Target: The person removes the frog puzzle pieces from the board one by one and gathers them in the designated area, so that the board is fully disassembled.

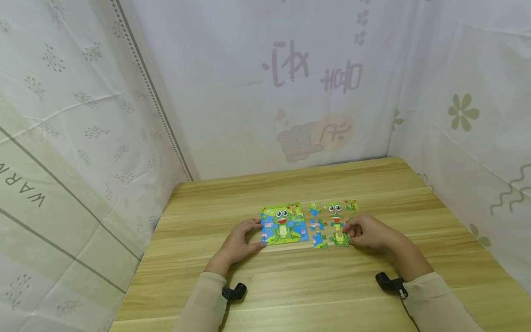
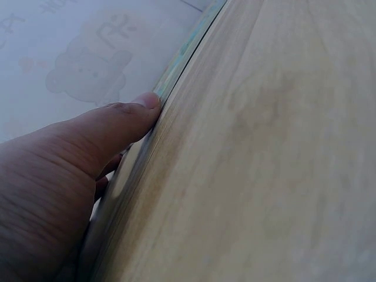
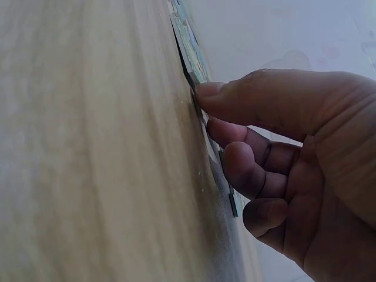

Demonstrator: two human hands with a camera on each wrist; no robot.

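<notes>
A square frog picture (image 1: 283, 230) lies flat on the wooden table. My left hand (image 1: 238, 242) rests at its left side, thumb by the lower corner and fingers along the edge. In the left wrist view the thumb of the left hand (image 2: 88, 135) touches the picture's edge. Right of it lie several loose jigsaw pieces, among them a frog-eyes piece (image 1: 334, 208) and a blue corner piece (image 1: 319, 240). My right hand (image 1: 369, 233) pinches the frog-belly jigsaw piece (image 1: 340, 240) at its right side. The other right fingers curl beneath the thumb.
The wooden table (image 1: 286, 286) has a back edge close to a printed curtain (image 1: 232, 115). More curtain hangs at left and right. Black curved devices (image 1: 234, 291) sit on both wrists.
</notes>
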